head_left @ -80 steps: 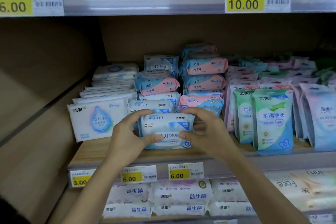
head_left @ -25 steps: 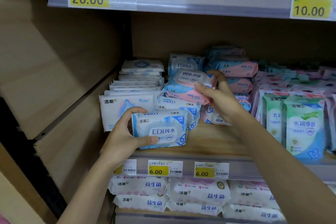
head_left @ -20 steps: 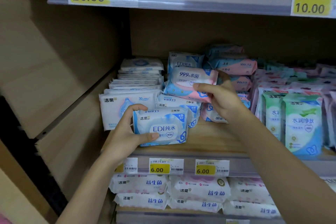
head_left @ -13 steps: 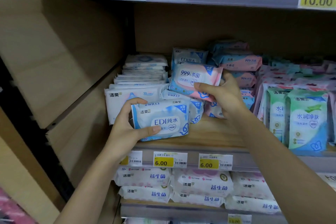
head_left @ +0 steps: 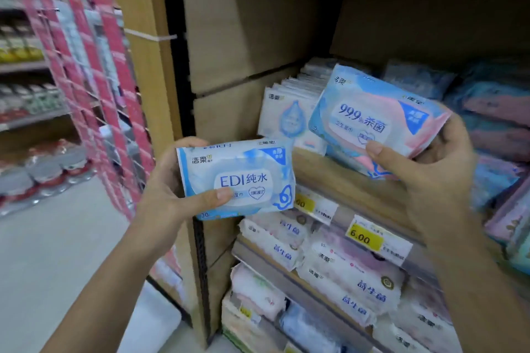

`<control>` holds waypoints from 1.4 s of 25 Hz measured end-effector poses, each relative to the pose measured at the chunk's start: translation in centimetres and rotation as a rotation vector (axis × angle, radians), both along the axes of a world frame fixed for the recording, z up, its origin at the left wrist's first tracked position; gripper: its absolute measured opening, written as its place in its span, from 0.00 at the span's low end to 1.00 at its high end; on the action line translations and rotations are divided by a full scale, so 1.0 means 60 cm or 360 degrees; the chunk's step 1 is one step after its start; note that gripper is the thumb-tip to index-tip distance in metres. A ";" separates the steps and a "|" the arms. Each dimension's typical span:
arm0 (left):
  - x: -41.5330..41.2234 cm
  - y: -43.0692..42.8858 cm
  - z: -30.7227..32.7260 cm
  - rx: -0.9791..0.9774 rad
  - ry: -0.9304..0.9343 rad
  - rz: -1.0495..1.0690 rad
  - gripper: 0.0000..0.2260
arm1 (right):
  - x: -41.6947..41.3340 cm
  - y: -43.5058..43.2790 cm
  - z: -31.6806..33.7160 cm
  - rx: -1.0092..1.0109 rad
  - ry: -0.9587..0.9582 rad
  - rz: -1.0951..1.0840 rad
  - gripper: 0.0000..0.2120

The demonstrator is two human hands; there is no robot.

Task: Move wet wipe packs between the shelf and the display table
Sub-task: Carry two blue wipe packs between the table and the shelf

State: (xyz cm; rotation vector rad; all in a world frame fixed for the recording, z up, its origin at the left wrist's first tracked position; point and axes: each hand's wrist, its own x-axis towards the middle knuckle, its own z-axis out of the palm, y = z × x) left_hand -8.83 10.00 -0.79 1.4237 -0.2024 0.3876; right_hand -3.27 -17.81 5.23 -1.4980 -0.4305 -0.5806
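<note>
My left hand (head_left: 169, 189) grips a blue and white wet wipe pack marked EDI (head_left: 238, 178), held in front of the shelf's left end. My right hand (head_left: 430, 172) grips a blue and pink wet wipe pack marked 99.9 (head_left: 375, 114), lifted clear of the stack. Both packs face me. Behind them the wooden shelf (head_left: 338, 178) carries more packs: white ones (head_left: 286, 112) at the left, blue and pink ones (head_left: 493, 112) at the right.
The lower shelves hold white packs (head_left: 350, 272) behind yellow price tags (head_left: 364, 236). A wooden side panel (head_left: 229, 37) closes the shelf on the left. Beyond it lie an aisle floor (head_left: 57, 252), pink hanging strips (head_left: 94, 66) and other stocked shelves (head_left: 25, 100).
My right hand has pulled the blue and pink pack off the stack and toward me. My view has swung left, so the aisle now shows. The left hand still holds the EDI pack.
</note>
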 end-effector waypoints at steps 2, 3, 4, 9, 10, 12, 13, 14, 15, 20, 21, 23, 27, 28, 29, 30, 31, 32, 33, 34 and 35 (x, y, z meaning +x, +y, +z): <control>-0.079 0.024 -0.021 -0.0016 0.0101 0.0229 0.28 | -0.022 0.034 -0.019 -0.0007 0.0066 0.0253 0.23; -0.128 0.038 -0.031 -0.0033 0.0157 0.0368 0.28 | -0.035 0.060 -0.032 -0.0010 0.0126 0.0405 0.23; -0.174 0.052 -0.040 -0.0054 0.0202 0.0506 0.29 | -0.050 0.087 -0.045 -0.0003 0.0195 0.0537 0.23; -0.425 0.124 -0.091 -0.0156 0.0324 0.1174 0.27 | -0.159 0.265 -0.107 -0.0103 0.0373 0.1198 0.24; -0.481 0.132 -0.101 -0.0194 0.0338 0.1294 0.28 | -0.193 0.305 -0.116 -0.0131 0.0397 0.1330 0.25; -0.599 0.143 -0.116 -0.0284 0.0368 0.1558 0.29 | -0.271 0.387 -0.131 -0.0157 0.0458 0.1609 0.24; -0.667 0.145 -0.121 -0.0316 0.0369 0.1703 0.28 | -0.322 0.430 -0.138 -0.0192 0.0487 0.1756 0.23; -0.727 0.145 -0.126 -0.0336 0.0368 0.1835 0.28 | -0.371 0.466 -0.144 -0.0235 0.0499 0.1889 0.23; -0.786 0.144 -0.129 -0.0360 0.0365 0.1960 0.27 | -0.422 0.499 -0.150 -0.0279 0.0506 0.2008 0.23; -1.080 0.141 -0.151 -0.0464 0.0388 0.2483 0.27 | -0.705 0.644 -0.203 -0.0397 0.0627 0.2504 0.24; -1.130 0.140 -0.155 -0.0473 0.0406 0.2570 0.28 | -0.759 0.667 -0.215 -0.0420 0.0654 0.2587 0.23; -1.216 0.142 -0.160 -0.0496 0.0442 0.2711 0.28 | -0.860 0.713 -0.235 -0.0483 0.0700 0.2724 0.23; -1.334 0.160 -0.182 -0.0594 0.0464 0.2901 0.27 | -1.014 0.794 -0.267 -0.0627 0.0780 0.2927 0.26; -1.360 0.173 -0.190 -0.0627 0.0457 0.2946 0.28 | -1.050 0.821 -0.276 -0.0667 0.0781 0.2982 0.27; -1.383 0.188 -0.198 -0.0650 0.0460 0.2985 0.30 | -1.081 0.849 -0.284 -0.0700 0.0773 0.3032 0.28; -1.404 0.207 -0.205 -0.0672 0.0466 0.3016 0.31 | -1.110 0.878 -0.290 -0.0722 0.0763 0.3078 0.28; -1.425 0.228 -0.212 -0.0703 0.0475 0.3052 0.31 | -1.139 0.910 -0.296 -0.0744 0.0765 0.3115 0.27; -1.449 0.254 -0.219 -0.0731 0.0484 0.3102 0.31 | -1.168 0.945 -0.304 -0.0764 0.0782 0.3153 0.26; -1.475 0.285 -0.227 -0.0750 0.0480 0.3146 0.30 | -1.200 0.985 -0.311 -0.0788 0.0796 0.3191 0.26; -1.493 0.311 -0.232 -0.0769 0.0483 0.3167 0.29 | -1.224 1.016 -0.315 -0.0815 0.0813 0.3213 0.26; -1.514 0.341 -0.236 -0.0794 0.0483 0.3189 0.29 | -1.250 1.052 -0.317 -0.0848 0.0838 0.3230 0.25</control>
